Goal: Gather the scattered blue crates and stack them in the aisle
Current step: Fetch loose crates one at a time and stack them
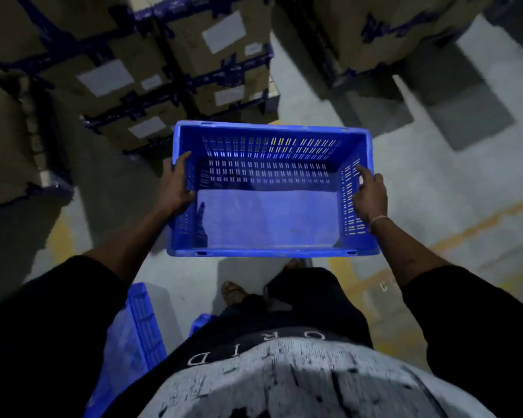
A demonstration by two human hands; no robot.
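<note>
Ahead and to the left, tall stacks of cardboard boxes (139, 76) with dark strapping and white labels, walling that side of the floor (435, 188); more boxes (384, 28) at the upper right, with a lane of bare grey floor between the two groups. Worn yellow lines (465, 233) painted across the floor on the right, probably marking the aisle. Held in the air at about waist height, well above the floor and in front of the body: one empty blue crate (269, 218), open side up, slotted walls, long side facing the person. Carried level, most likely so that it can be set straight onto another crate. At the lower left, close beside the left leg, a second blue crate (133, 333), only partly in view and blurred, and a small blue corner (201, 322) of perhaps a third one near the feet; not possible to tell whether these already form a stack. Left hand (175, 185) grasping the left short wall, thumb over the rim. Right hand (370, 191) grasping the right short wall near the rim, fingers curled on it, a thin band (378, 220) on the wrist. One grasp on each end, seemingly for balance. Little room between the boxes at the left and the crates by the leg.
</note>
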